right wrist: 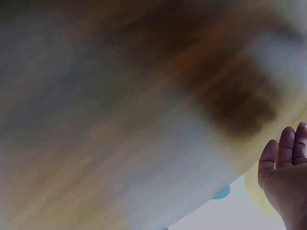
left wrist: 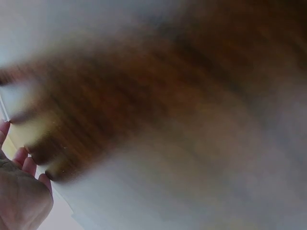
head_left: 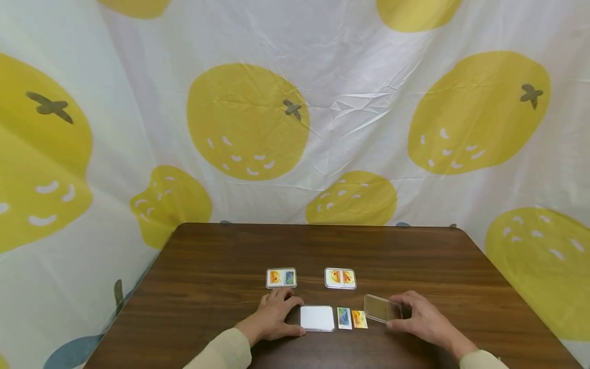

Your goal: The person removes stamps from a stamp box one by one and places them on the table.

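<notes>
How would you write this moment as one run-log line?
left hand at white case | right hand holds clear cover | blue card, orange card between | two filled cases beyond

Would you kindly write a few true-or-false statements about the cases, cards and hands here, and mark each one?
1. The right hand holds a clear plastic cover. True.
2. The blue-green picture card lies between the white-faced case and the orange picture card. True.
3. The left hand pinches the orange picture card. False: it is at the white-faced case's left edge.
4. The back-left case shows two orange pictures. False: it shows one orange and one bluish; the back-right case shows two orange.
5. The table has a dark brown wood-grain top. True.
</notes>
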A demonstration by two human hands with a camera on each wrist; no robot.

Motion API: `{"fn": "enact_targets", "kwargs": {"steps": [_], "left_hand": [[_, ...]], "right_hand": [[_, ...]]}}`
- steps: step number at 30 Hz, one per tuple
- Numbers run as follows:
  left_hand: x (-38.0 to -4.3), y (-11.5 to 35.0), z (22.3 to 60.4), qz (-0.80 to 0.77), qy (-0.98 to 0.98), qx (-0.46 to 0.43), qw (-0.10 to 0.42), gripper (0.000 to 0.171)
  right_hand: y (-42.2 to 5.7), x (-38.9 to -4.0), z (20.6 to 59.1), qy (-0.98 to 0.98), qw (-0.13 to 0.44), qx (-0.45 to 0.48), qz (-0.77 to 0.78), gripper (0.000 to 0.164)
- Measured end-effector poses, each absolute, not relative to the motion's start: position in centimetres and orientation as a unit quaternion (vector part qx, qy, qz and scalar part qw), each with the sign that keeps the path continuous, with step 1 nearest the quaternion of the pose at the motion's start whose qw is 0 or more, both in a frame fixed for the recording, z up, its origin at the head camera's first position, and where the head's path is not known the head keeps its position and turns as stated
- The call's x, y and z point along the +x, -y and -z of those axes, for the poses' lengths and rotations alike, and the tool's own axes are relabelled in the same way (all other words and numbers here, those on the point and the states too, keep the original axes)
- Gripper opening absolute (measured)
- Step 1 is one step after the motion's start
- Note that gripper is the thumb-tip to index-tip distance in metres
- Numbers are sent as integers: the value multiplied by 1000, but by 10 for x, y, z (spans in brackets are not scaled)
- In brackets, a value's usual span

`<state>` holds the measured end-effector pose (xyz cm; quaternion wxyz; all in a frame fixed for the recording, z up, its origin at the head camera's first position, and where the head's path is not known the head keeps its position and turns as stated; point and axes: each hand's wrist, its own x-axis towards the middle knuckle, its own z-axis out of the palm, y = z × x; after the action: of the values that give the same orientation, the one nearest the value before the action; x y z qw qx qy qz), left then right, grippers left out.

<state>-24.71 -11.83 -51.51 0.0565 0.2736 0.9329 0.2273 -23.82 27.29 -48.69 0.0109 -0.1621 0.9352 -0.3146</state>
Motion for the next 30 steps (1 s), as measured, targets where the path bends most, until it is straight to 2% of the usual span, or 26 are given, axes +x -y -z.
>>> {"fn": "enact_targets", "kwargs": {"steps": [12, 30], "left_hand": [[-242, 116, 503, -225, -936, 261, 74, 56], [-240, 117, 496, -249, -933, 250, 65, 70]], "right_hand": [[-240, -247, 476, -930, 17, -180, 320, 58], [-200, -251, 466, -916, 18, -225, 331, 58]]}}
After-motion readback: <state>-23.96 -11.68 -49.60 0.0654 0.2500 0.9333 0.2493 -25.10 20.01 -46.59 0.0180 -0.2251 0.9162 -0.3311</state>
